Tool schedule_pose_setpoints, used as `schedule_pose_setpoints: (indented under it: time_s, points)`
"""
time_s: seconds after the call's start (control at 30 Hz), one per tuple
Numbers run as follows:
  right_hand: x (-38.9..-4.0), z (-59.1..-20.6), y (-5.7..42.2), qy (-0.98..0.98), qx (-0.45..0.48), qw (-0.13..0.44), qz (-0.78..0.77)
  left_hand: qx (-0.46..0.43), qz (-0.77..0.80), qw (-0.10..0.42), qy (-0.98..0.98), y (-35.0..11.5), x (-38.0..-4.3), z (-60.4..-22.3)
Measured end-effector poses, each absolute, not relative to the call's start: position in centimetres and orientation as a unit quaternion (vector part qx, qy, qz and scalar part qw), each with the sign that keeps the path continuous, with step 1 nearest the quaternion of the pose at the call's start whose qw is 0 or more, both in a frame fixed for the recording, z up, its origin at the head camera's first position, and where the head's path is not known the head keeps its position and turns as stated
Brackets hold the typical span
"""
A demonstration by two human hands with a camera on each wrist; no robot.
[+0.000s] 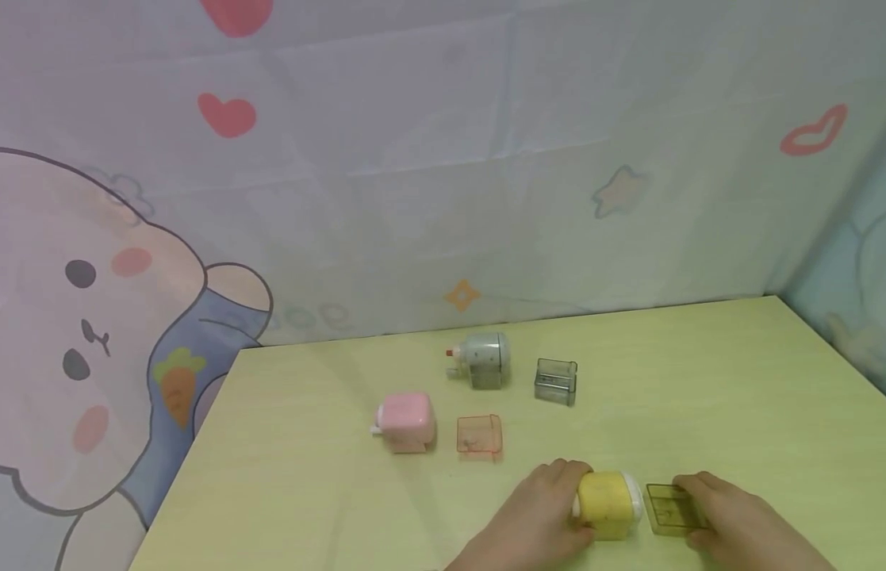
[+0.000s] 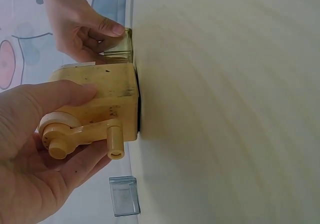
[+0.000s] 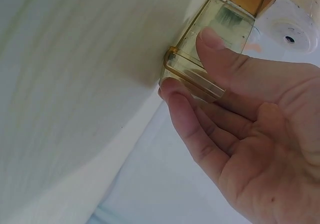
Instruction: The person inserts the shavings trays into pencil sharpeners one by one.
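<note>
My left hand (image 1: 535,515) grips a yellow crank pencil sharpener (image 1: 605,498) that stands on the table near its front edge. In the left wrist view the thumb lies on the scuffed yellow body, with the crank handle (image 2: 92,130) facing the palm. Just to the right, my right hand (image 1: 735,519) holds a clear yellow shavings drawer (image 1: 669,509) between thumb and fingers. The right wrist view shows this drawer (image 3: 222,26) close beside the sharpener's white end (image 3: 290,31); whether they touch, I cannot tell. Dark specks show inside the drawer.
Farther left stand a pink sharpener (image 1: 407,420) and its clear pink drawer (image 1: 478,436). Behind them are a grey sharpener (image 1: 488,357) and a smoky clear drawer (image 1: 555,382). A printed cloth (image 1: 414,214) hangs along the back edge of the pale yellow table (image 1: 307,492).
</note>
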State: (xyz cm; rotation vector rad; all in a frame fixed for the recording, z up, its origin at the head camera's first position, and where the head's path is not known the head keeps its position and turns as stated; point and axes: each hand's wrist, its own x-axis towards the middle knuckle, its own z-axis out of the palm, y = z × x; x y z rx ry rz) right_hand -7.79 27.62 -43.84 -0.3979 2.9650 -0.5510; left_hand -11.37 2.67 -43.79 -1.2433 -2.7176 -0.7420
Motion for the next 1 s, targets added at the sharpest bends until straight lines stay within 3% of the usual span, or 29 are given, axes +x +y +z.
schedule_pose_setpoints:
  time_s: [0.6,0.87,1.0]
  points:
    - [-7.3,-43.8,26.4,0.970,-0.175,0.002,-0.171,-0.400,-0.256,0.033,-0.880,2.6,-11.3,-43.9]
    - [-7.1,-43.8,25.9,0.970,-0.188,-0.051,-0.147,-0.410,-0.249,0.046,-0.876,2.6,-11.3,-43.8]
    - [-7.2,-43.7,25.7,0.970,-0.185,-0.032,-0.151,-0.410,-0.244,0.050,-0.877,2.7,-11.4,-43.7]
